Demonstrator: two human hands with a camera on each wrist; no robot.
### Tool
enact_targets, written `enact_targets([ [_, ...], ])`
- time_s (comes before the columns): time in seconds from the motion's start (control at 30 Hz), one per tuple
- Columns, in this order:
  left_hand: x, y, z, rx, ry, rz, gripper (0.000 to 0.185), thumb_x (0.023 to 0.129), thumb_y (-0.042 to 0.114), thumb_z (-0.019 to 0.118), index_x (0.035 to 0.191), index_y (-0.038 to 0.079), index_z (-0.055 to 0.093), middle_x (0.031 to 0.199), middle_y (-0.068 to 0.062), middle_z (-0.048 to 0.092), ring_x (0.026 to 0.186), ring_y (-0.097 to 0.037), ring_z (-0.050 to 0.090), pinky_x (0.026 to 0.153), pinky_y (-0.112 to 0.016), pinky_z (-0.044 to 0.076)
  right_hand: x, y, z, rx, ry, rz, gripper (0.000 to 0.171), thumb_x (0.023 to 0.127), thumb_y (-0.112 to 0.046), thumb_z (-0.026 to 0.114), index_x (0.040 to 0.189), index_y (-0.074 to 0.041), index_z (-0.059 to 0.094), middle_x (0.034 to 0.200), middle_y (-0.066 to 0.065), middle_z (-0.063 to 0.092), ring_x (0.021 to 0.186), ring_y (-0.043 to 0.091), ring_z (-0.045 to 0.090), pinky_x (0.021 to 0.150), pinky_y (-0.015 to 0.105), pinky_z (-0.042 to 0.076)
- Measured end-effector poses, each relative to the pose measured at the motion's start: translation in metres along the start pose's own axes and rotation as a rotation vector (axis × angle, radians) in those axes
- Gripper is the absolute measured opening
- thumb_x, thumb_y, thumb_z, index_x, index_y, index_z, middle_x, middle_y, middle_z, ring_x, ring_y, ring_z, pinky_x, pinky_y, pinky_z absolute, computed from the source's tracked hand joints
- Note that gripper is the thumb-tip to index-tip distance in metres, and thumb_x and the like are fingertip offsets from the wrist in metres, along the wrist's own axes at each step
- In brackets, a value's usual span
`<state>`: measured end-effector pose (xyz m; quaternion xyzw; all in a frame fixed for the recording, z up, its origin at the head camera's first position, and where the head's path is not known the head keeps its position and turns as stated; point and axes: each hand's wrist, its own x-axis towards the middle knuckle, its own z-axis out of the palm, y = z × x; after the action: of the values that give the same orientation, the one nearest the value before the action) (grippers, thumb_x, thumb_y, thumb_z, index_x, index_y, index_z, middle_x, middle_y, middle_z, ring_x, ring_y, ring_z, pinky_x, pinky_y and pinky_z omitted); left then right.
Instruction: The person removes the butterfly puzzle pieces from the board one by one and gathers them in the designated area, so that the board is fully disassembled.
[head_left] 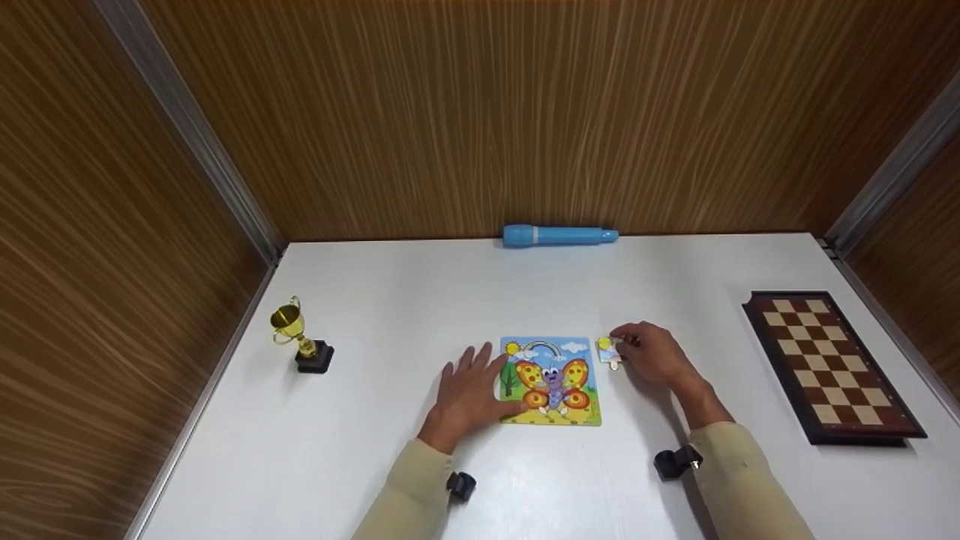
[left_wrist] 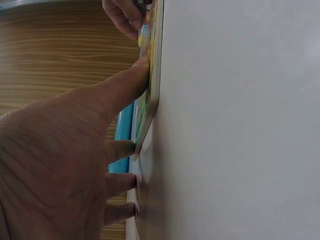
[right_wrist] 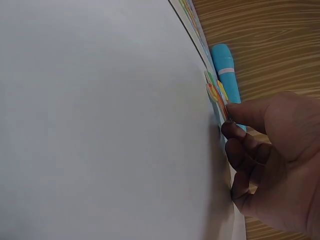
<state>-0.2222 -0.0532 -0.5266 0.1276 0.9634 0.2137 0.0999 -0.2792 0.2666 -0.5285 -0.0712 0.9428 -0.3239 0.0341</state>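
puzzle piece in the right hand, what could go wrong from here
The puzzle piece is pinched only by the fingertips of the right hand, so it could slip or tilt on the table. The left hand lies flat with just its thumb on the puzzle board, so the board might slide sideways if pushed. A sleeve could possibly brush the chessboard.

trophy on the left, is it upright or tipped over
Upright. The trophy stands on its dark base on the table, gold cup on top, apart from the left hand and the puzzle.
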Motion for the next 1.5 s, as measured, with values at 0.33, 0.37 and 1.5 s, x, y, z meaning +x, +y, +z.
enact_targets([
  [0.33,0.001,0.002,-0.002,-0.004,-0.009,-0.012,0.091,0.077,0.064,0.067,0.151,0.023,0.035,0.163,-0.006,0.020,0.151,-0.033,0.013,0.118,-0.058,0.013,0.001,0.001,0.000,0.018,0.049,-0.014,0.028,0.094,-0.010,0.056,0.120,-0.005,0.065,0.096,0.011,0.058,0.085,0.023,0.053,0.077,0.036,0.042],
  [0.37,0.001,0.002,-0.001,-0.003,-0.008,-0.012,0.091,0.077,0.064,0.067,0.151,0.022,0.035,0.163,-0.006,0.020,0.151,-0.033,0.013,0.118,-0.059,0.013,0.001,-0.001,0.000,0.020,0.052,-0.016,0.028,0.094,-0.011,0.056,0.120,-0.005,0.064,0.097,0.011,0.057,0.086,0.023,0.053,0.078,0.036,0.042],
  [1.5,0.002,-0.001,0.000,0.026,0.006,0.002,0.090,0.077,0.065,0.067,0.150,0.020,0.038,0.161,-0.008,0.024,0.149,-0.034,0.018,0.115,-0.061,0.018,0.003,-0.090,0.060,-0.085,-0.122,-0.199,0.046,0.091,-0.025,0.065,0.136,-0.019,0.056,0.133,0.007,0.055,0.123,0.029,0.052,0.105,0.053,0.042],
])
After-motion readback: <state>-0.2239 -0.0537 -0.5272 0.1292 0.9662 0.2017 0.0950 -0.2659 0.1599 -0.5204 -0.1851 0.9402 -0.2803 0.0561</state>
